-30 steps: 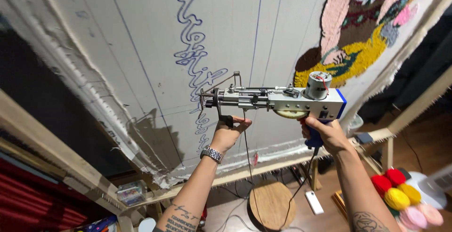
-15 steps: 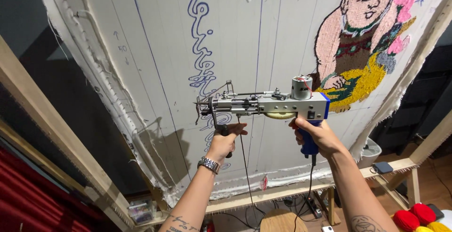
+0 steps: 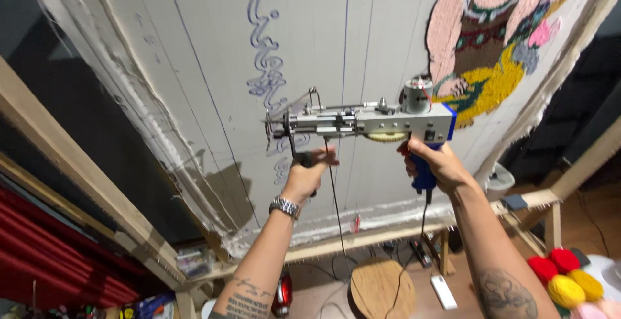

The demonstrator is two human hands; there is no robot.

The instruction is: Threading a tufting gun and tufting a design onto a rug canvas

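Silver and blue, the tufting gun (image 3: 365, 123) sits level between my hands, held up against the white cloth (image 3: 194, 54) stretched on the wooden frame (image 3: 71, 170). My left hand (image 3: 309, 175) is clenched around the black front handle under the needle end. My right hand (image 3: 435, 164) grips the blue rear handle, cord hanging below it. Up right, the tufted figure (image 3: 491, 28); yarn balls (image 3: 566, 277) lie low right.
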